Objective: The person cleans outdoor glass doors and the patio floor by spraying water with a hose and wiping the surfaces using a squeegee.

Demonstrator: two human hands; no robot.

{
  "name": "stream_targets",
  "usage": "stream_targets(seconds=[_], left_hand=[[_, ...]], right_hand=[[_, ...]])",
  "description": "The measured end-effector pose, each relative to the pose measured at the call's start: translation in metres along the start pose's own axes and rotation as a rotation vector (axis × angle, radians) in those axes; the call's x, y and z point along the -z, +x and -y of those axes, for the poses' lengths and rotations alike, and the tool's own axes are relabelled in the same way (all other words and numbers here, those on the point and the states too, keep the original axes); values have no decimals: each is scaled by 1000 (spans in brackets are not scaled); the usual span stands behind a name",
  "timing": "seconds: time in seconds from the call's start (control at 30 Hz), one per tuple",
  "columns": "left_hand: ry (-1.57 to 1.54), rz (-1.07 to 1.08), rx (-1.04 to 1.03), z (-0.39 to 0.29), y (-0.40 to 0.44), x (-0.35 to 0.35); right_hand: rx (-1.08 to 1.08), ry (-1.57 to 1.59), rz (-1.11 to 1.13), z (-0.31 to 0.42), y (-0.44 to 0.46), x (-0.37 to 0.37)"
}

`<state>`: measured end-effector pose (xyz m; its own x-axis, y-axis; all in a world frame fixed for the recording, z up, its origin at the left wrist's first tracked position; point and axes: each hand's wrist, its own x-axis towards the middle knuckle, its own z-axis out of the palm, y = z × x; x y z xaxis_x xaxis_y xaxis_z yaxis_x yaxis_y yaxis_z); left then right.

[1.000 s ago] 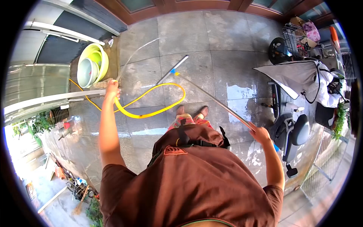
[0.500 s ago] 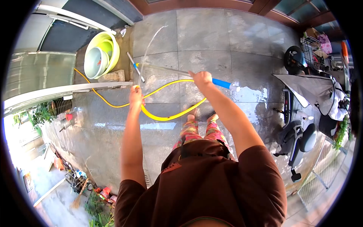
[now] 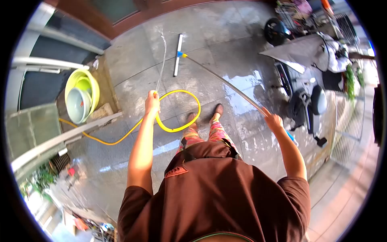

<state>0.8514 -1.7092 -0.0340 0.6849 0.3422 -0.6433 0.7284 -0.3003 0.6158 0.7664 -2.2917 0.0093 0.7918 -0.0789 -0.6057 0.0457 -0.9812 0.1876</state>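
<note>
My left hand [image 3: 152, 104] is closed around the end of a yellow hose [image 3: 200, 105], and a thin stream of water [image 3: 162, 60] shoots from it onto the tiles ahead. The hose loops in front of my legs and trails off to the left. In my right hand [image 3: 274, 122] is the metal pole of a floor squeegee [image 3: 225, 82], gripped near its blue handle end, which my forearm partly covers. The squeegee's long blade [image 3: 178, 55], with its blue and yellow joint, is at the far end of the pole, over the wet floor.
Nested green and pale basins [image 3: 82, 94] stand at the left wall by a stone block [image 3: 101, 113]. On the right is a parked scooter [image 3: 306, 101] with a grey cover [image 3: 294, 54]. Wet grey tiles [image 3: 250, 92] lie around my feet, and a brown door frame [image 3: 137, 18] runs along the back.
My right hand has moved right with the pole, and the squeegee head has swung from the left to farther ahead. The view has turned. Water still runs from the hose.
</note>
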Motion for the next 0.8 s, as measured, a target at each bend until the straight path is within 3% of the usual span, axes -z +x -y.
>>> stream_targets(seconds=[0.23, 0.43, 0.6, 0.8], left_hand=[[225, 176, -246, -44, 26, -73], [286, 330, -246, -66, 14, -118], [284, 372, -227, -66, 7, -131], [304, 389, -221, -57, 3, -132]], right_hand=[[-385, 192, 126, -63, -245, -102], [-489, 222, 77, -38, -347, -113], [-359, 318, 45, -8, -318, -110], [-103, 375, 72, 88, -152, -71]])
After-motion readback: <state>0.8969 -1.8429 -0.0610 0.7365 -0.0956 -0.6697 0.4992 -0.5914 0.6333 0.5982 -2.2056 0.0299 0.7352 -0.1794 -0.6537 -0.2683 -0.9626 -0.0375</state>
